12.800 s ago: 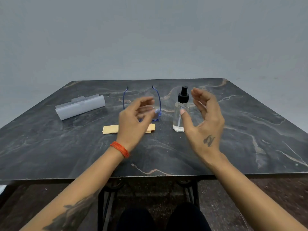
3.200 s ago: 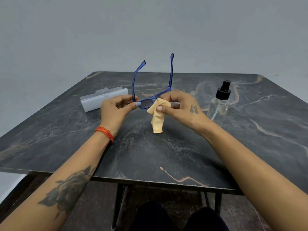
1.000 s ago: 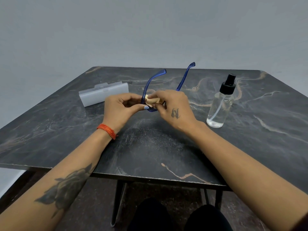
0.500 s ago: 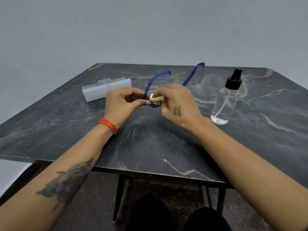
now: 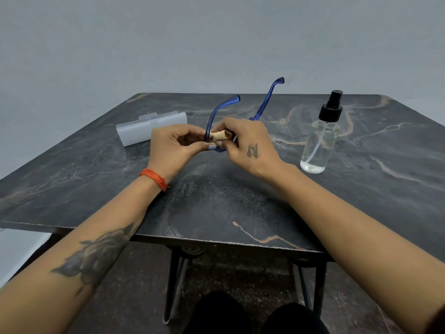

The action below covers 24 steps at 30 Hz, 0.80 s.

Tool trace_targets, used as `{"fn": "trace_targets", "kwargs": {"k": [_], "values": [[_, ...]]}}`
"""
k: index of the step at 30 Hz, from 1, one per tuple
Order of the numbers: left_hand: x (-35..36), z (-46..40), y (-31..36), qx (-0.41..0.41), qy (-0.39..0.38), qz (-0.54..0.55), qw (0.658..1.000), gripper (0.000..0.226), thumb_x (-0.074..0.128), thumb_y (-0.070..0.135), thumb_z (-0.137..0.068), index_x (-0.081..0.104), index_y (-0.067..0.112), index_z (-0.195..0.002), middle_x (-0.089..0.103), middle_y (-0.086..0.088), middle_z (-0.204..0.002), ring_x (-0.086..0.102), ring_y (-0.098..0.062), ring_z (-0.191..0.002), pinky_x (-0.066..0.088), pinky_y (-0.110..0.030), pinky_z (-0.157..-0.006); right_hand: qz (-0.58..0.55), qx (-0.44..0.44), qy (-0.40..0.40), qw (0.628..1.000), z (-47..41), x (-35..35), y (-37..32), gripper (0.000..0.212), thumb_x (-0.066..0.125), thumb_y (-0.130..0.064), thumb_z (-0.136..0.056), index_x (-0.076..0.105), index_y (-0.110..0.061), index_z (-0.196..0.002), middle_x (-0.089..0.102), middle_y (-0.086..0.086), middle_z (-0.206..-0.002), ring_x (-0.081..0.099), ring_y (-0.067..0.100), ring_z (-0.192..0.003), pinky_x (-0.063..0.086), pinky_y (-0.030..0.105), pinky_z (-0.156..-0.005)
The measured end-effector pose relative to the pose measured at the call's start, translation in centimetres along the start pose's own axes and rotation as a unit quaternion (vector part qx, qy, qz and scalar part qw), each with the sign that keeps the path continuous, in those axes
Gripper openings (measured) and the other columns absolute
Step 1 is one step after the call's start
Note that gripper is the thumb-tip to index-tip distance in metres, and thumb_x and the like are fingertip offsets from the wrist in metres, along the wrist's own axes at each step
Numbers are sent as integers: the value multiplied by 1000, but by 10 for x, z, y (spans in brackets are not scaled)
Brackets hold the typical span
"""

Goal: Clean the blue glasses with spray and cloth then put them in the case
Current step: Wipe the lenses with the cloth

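Note:
The blue glasses (image 5: pixel 218 111) are held above the middle of the dark marble table (image 5: pixel 216 203), their two arms pointing up and away. My left hand (image 5: pixel 172 147) pinches the frame at its left end. My right hand (image 5: pixel 248 143) presses the bunched yellow cloth (image 5: pixel 219 136) against a lens; the lenses are mostly hidden by my fingers. The clear spray bottle (image 5: pixel 321 138) with a black pump top stands to the right of my right hand. The translucent white case (image 5: pixel 150 127) lies closed behind my left hand.
The table's front edge (image 5: pixel 216 241) runs just under my forearms, with black metal legs below it. A plain grey wall stands behind the table. My knees show at the bottom of the view.
Over the last second the cloth has stayed pressed on the lens while the glasses tilted slightly, arms leaning more to the right. Earlier the cloth hung loose from my right hand.

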<state>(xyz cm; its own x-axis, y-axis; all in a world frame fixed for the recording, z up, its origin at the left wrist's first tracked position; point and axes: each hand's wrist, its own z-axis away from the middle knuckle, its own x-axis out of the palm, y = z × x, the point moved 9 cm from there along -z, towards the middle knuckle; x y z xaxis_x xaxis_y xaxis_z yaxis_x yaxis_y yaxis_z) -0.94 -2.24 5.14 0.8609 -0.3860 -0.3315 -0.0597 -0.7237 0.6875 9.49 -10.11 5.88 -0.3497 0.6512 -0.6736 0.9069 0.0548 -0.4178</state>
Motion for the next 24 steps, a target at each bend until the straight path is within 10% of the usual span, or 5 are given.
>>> {"fn": "trace_targets", "kwargs": {"k": [14,24], "values": [[-2,-2,-3,7,6,-12,1000,23,79,11,-66,70,11,-87,70,-4,-81,67,-12,-75,55,-22,-73,116,-29,43,992,5,-13,-11,18,57,-9,-83,67,-5,-98,65,12,-92,58,29,-82,43,33,-68],[-4,-2,1,40,12,-37,998,23,79,10,-67,69,13,-88,68,-7,-81,66,-15,-75,56,-24,-72,-37,21,16,999,1,-1,5,17,66,-6,-79,71,-16,-92,68,-9,-82,59,5,-75,43,4,-67]]}}
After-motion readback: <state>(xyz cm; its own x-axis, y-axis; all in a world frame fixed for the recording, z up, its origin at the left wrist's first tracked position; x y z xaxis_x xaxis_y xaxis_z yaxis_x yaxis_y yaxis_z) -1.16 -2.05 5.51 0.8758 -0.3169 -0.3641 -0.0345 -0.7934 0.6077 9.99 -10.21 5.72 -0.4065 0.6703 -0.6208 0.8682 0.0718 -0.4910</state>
